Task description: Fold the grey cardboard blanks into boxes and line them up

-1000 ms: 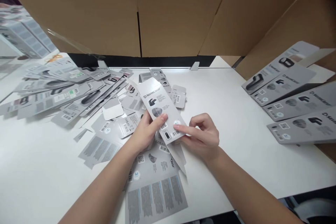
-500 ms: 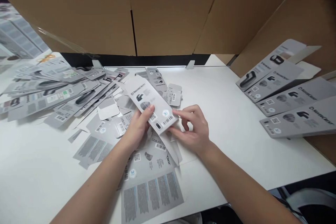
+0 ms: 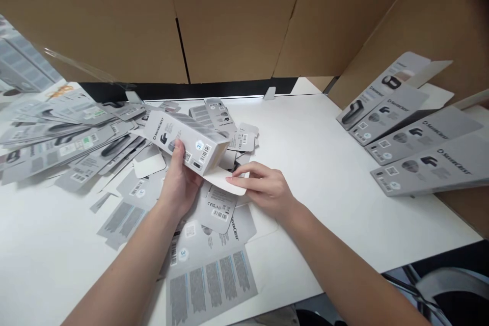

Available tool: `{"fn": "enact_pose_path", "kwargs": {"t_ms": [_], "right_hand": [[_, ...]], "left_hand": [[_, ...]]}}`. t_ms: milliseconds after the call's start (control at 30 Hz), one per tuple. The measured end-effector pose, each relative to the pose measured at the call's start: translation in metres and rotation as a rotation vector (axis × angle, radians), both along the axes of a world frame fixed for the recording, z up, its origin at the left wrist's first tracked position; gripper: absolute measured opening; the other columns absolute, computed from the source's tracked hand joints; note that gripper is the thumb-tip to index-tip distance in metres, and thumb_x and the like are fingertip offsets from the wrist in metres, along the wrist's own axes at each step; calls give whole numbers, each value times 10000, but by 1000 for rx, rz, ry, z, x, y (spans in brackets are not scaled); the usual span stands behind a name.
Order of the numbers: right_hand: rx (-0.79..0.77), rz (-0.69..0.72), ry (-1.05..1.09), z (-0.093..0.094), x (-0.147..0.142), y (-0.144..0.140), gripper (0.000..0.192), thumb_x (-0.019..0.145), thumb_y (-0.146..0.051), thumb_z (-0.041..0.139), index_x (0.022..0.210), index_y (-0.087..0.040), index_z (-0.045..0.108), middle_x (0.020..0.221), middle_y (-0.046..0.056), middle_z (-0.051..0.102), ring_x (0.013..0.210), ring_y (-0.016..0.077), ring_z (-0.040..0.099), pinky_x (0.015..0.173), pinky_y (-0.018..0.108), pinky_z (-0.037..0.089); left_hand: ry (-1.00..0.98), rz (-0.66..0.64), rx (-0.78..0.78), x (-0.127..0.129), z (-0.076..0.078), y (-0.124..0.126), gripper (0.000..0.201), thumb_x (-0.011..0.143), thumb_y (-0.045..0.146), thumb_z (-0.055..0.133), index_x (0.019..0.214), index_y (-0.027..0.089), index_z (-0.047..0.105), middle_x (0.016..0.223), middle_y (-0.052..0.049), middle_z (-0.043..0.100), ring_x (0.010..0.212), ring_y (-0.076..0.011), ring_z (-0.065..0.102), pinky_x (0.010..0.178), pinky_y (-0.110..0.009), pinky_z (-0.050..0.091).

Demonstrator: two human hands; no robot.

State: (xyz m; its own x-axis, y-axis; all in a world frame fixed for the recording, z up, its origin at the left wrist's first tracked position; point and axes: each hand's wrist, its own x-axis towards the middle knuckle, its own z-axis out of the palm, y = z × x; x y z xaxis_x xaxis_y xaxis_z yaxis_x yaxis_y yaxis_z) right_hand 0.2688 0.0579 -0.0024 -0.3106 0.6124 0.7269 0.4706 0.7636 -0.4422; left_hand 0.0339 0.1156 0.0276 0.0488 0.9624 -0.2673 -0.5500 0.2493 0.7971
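Grey printed carton [image 3: 183, 140] over white table [image 3: 328, 163], brown cardboard walls [image 3: 229, 15].

A white table [image 3: 344, 173] is spreading across the view. Brown cardboard panels [image 3: 237, 15] are walling it in from ten to two o'clock, a black strip [image 3: 214, 89] is running along their base, and even light is falling.

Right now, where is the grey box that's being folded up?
In the head view, left of centre: the grey box is gripped in the left hand above the loose flat cartons, the right hand at its open flap.
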Motion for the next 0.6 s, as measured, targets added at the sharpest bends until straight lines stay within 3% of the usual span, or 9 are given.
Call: {"fn": "enact_pose_path", "kwargs": {"t_ms": [167, 267, 400, 600], "right_hand": [[17, -124, 29, 2, 2, -2, 462, 1129, -9, 671, 1194, -370, 951, 1226, 28, 865, 657, 120, 632, 577, 336, 547], [18, -145, 58, 2, 0, -3, 491, 1078, 38, 674, 1122, -361, 957, 1226, 23, 860, 627, 115, 571, 567, 343, 527], [28, -182, 97, 1, -1, -3, 478, 1045, 51, 701, 1083, -353, 954, 1247, 21, 860, 631, 122, 526, 565, 350, 509], [24, -204, 127, 0, 3, -1, 401, 1023, 21, 748, 969, -332, 931, 1245, 41, 848, 713, 158, 628, 593, 369, 485]], "left_hand": [[-6, 9, 23, 0, 5, -4, 658, 1064, 777, 811, 1530, 312, 800, 1663, -61, 792, 1616, -392, 693, 1137, -454, 742], [-39, 4, 50, -1, 10, -8, 790, 1046, 868, 762, 1572, 279, 776, 1708, -111, 757, 1676, -454, 634, 1227, -568, 708], [-110, -97, 104, -1, 15, -12, 957, 999, 950, 746, 1629, 229, 729, 1731, -187, 725, 1692, -510, 605, 1252, -660, 685], [-226, -72, 54, -5, 11, -10, 876, 1013, 930, 749, 1585, 266, 726, 1693, -158, 752, 1640, -492, 662, 1197, -651, 723]]}}
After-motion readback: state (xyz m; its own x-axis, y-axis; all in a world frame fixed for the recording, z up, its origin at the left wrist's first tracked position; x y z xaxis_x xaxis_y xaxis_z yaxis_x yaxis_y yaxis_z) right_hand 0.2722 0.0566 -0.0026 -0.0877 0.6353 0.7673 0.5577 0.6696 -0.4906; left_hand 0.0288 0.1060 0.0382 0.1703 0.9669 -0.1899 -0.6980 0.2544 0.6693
